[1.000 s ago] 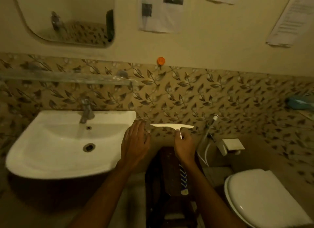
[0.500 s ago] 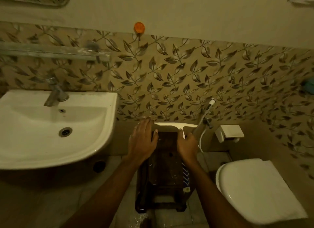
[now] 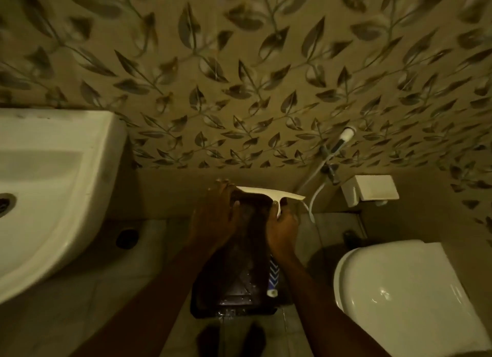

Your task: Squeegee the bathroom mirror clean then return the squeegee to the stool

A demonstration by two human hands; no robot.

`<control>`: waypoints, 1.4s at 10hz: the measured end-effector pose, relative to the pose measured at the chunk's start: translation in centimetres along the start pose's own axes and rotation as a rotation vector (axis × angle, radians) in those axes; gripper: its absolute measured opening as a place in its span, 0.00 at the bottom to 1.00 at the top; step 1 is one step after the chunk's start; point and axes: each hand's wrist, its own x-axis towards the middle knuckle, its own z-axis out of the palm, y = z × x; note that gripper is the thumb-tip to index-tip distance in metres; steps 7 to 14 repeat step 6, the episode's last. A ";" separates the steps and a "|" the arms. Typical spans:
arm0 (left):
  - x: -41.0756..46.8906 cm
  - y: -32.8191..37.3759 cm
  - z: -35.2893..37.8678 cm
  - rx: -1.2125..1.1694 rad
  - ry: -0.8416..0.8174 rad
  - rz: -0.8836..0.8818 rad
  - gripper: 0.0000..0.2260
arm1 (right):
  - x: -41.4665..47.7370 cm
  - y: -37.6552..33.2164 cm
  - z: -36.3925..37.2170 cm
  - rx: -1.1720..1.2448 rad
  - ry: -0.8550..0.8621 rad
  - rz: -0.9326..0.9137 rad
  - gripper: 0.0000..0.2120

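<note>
Just below the middle of the frame we see the right hand (image 3: 282,228) closed round the handle of the squeegee (image 3: 269,192). Its fingers are curled about the short white stem and the thumb lies up along the stem toward the blade. The pale blade runs crosswise above the knuckles, over the far edge of the dark stool (image 3: 239,276) and close to the foot of the wall. We cannot tell whether the blade touches the stool top or hangs just over it.

The left hand (image 3: 215,218) holds nothing. Its fingers are straight and together, laid flat at the stool's far left corner, with the fingertips just beside the blade's left end. We cannot make out whether they touch the blade. The thumb points inward across the stool top.

A blue-and-white striped object (image 3: 273,276) lies along the stool's right side, below the right wrist.

The white sink (image 3: 53,196) fills the left edge and the closed toilet (image 3: 399,290) the lower right. A spray hose (image 3: 343,138) hangs on the leaf-patterned tiles (image 3: 239,77) right of centre, near a white wall box (image 3: 370,190).
</note>
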 end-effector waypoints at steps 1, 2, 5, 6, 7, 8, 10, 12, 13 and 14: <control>0.8 -2.4 5.5 0.027 -0.023 -0.032 0.24 | 2.6 4.8 3.4 -0.031 -0.105 0.023 0.20; 1.3 -4.4 9.9 0.041 -0.045 -0.057 0.24 | 4.4 8.2 6.6 -0.061 -0.164 0.077 0.21; 1.1 -6.3 14.1 0.039 -0.107 -0.099 0.24 | 6.0 11.2 10.6 -0.115 -0.225 0.091 0.21; 0.9 -5.7 13.3 0.058 -0.111 -0.095 0.25 | 5.9 10.2 9.3 -0.092 -0.215 0.069 0.26; 0.9 -5.7 13.3 0.058 -0.111 -0.095 0.25 | 5.9 10.2 9.3 -0.092 -0.215 0.069 0.26; 0.9 -5.7 13.3 0.058 -0.111 -0.095 0.25 | 5.9 10.2 9.3 -0.092 -0.215 0.069 0.26; 0.9 -5.7 13.3 0.058 -0.111 -0.095 0.25 | 5.9 10.2 9.3 -0.092 -0.215 0.069 0.26; 0.9 -5.7 13.3 0.058 -0.111 -0.095 0.25 | 5.9 10.2 9.3 -0.092 -0.215 0.069 0.26; 0.9 -5.7 13.3 0.058 -0.111 -0.095 0.25 | 5.9 10.2 9.3 -0.092 -0.215 0.069 0.26; 0.9 -5.7 13.3 0.058 -0.111 -0.095 0.25 | 5.9 10.2 9.3 -0.092 -0.215 0.069 0.26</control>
